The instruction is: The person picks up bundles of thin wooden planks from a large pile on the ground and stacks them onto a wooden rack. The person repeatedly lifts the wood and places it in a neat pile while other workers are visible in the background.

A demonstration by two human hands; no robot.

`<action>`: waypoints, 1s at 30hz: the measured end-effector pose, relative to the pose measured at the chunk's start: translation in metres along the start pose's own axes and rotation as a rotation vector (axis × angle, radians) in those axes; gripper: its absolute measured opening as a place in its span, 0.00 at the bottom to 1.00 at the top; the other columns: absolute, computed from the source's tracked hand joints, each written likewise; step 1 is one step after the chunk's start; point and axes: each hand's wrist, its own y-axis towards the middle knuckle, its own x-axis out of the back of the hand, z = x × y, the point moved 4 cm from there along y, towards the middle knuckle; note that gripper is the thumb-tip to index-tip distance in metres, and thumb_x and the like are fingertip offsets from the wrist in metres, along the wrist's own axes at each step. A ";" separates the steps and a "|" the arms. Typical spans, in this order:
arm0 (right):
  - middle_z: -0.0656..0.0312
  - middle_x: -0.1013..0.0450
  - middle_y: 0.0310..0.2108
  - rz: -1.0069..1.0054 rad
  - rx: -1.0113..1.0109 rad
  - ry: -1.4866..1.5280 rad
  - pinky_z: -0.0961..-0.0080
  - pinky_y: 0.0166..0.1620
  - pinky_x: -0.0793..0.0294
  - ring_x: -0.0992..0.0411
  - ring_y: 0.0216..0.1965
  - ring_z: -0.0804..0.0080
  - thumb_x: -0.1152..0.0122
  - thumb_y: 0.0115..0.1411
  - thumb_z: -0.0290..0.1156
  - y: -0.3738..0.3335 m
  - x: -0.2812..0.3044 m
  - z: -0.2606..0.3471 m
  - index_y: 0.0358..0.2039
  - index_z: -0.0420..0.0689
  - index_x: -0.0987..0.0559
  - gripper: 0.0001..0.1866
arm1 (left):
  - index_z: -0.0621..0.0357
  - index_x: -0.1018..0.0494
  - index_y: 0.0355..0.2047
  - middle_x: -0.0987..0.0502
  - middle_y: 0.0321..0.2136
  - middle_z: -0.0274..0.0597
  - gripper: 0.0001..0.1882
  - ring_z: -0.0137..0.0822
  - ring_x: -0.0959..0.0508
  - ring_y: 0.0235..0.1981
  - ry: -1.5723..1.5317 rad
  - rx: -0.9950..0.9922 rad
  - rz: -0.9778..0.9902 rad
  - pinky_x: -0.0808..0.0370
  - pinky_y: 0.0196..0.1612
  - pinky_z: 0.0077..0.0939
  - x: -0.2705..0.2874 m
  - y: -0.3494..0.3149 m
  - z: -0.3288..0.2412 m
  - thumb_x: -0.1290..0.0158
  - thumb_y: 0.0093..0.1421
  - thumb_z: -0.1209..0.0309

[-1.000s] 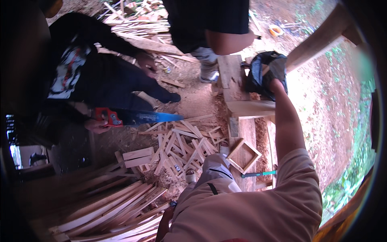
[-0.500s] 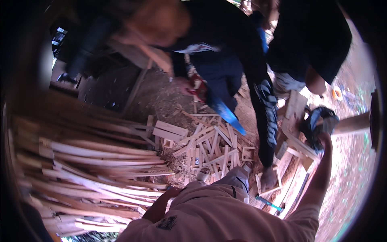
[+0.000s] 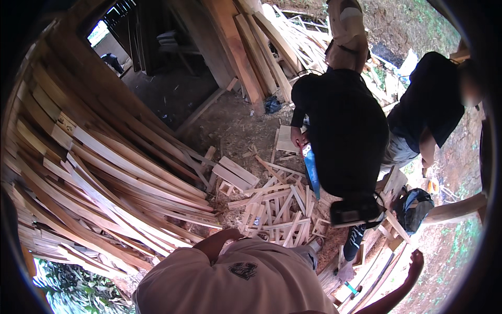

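My left hand (image 3: 231,234) rests against the front of my light shirt; its fingers are mostly hidden. My right hand (image 3: 417,260) hangs at the right with fingers apart and nothing seen in it, nearest to a wooden bench (image 3: 384,261). Close by stands a black plastic bag (image 3: 417,206). A person in black bends over in front of me, holding a handsaw (image 3: 311,170) with a blue blade and red handle. That person's other hand (image 3: 345,272) is low by a hammer (image 3: 352,287) with a teal handle; whether it grips the hammer I cannot tell.
Long boards (image 3: 120,183) are stacked along the left. A heap of cut wooden strips (image 3: 285,209) lies on the ground ahead, with short planks (image 3: 235,174) beside it. Another person (image 3: 426,102) stands at the far right. Upright planks (image 3: 256,57) lean at the back.
My right hand has drawn back toward me from the black bag. The person in black has bent lower, and the saw now hangs more upright. My view has shifted.
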 end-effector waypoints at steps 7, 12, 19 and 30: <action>0.61 0.23 0.36 0.411 -0.081 0.165 0.72 0.41 0.31 0.25 0.40 0.71 0.43 0.58 0.38 -0.208 -0.081 0.023 0.51 0.46 0.27 0.21 | 0.54 0.22 0.44 0.19 0.37 0.51 0.22 0.48 0.18 0.36 -0.534 0.282 0.054 0.23 0.40 0.41 0.018 0.014 0.025 0.46 0.57 0.52; 0.57 0.23 0.37 0.774 -0.286 0.075 0.65 0.45 0.27 0.24 0.42 0.68 0.44 0.61 0.39 -0.312 -0.180 0.063 0.50 0.41 0.27 0.20 | 0.60 0.21 0.40 0.20 0.38 0.49 0.27 0.40 0.19 0.34 -0.476 0.216 0.026 0.21 0.34 0.39 -0.005 0.011 0.068 0.47 0.57 0.46; 0.55 0.23 0.35 0.845 -0.023 -0.198 0.71 0.43 0.26 0.24 0.39 0.69 0.44 0.63 0.43 -0.355 -0.262 0.073 0.45 0.38 0.23 0.20 | 0.61 0.20 0.35 0.19 0.31 0.47 0.28 0.38 0.19 0.33 -0.295 0.181 0.026 0.22 0.37 0.41 0.040 0.045 0.050 0.49 0.59 0.45; 0.53 0.23 0.30 0.714 0.044 -0.567 0.67 0.40 0.27 0.24 0.36 0.65 0.41 0.61 0.45 -0.334 -0.274 0.113 0.41 0.41 0.22 0.19 | 0.59 0.22 0.43 0.20 0.39 0.46 0.28 0.43 0.19 0.35 -0.561 0.088 0.038 0.23 0.40 0.39 0.057 0.068 0.005 0.49 0.56 0.46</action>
